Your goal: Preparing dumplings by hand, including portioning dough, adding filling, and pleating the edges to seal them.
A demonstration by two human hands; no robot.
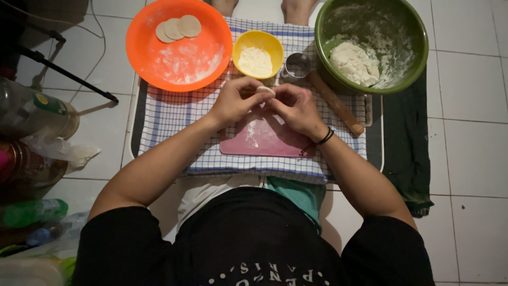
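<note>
My left hand (236, 100) and my right hand (297, 107) meet above a pink cutting board (264, 139), both pinching one small piece of pale dough (266, 90) between the fingertips. The board carries a smear of flour and lies on a blue-checked cloth (169, 114). A black band circles my right wrist. Just beyond my hands stand a yellow bowl of flour (258, 54) and a small round metal cutter (297, 65).
An orange bowl (179, 45) at the back left holds three flat dough rounds (178, 28). A green bowl (371, 43) at the back right holds a dough lump. A wooden rolling pin (336, 104) lies beside it. Bottles and bags crowd the left floor.
</note>
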